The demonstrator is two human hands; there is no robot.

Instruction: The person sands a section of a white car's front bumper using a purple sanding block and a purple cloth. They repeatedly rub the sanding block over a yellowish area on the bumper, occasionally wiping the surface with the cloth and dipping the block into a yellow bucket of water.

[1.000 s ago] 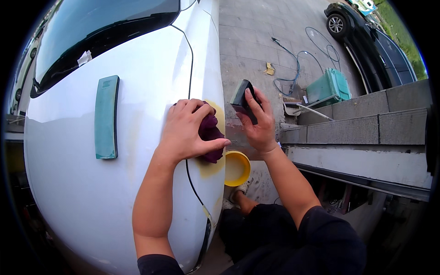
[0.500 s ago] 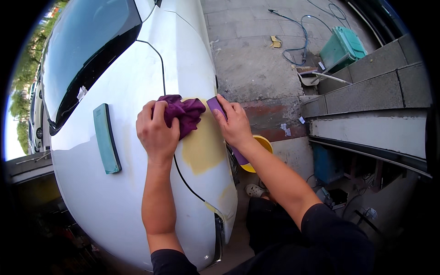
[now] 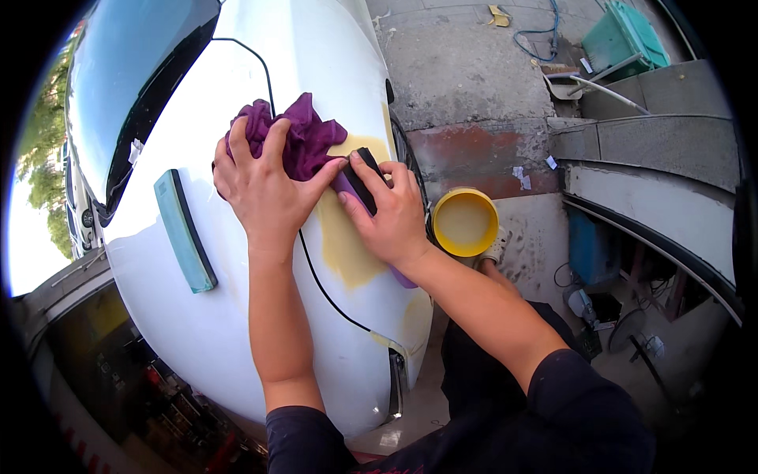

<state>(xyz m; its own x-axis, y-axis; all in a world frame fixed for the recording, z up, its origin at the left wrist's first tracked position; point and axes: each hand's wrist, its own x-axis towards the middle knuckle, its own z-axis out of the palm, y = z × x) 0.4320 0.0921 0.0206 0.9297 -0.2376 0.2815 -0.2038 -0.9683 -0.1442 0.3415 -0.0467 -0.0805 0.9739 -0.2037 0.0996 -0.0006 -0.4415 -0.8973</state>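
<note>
My left hand (image 3: 272, 193) grips a crumpled purple cloth (image 3: 314, 134) against the white car body (image 3: 229, 340), beside the dark seam between panels. Right of it, my right hand (image 3: 401, 221) is wrapped round a long black sanding block (image 3: 365, 169) faced with purple abrasive. The block lies over a yellowish filler patch (image 3: 347, 249) on the fender, and its lower end shows below my palm. My left thumb reaches close to the block's upper end; whether they touch I cannot tell. A teal sanding block (image 3: 183, 237) rests on the hood to the left.
A yellow bucket (image 3: 467, 252) of cloudy liquid stands on the ground by the fender, next to a foot in a pale clog (image 3: 495, 246). Farther off are a green bin (image 3: 620, 43), a blue hose (image 3: 545, 33) and a low grey wall (image 3: 671, 150) at right.
My right hand and the sanding block have come down and inward over the filler patch, tilting the block. The cloth has spread slightly. The view has shifted, showing more of the bucket.
</note>
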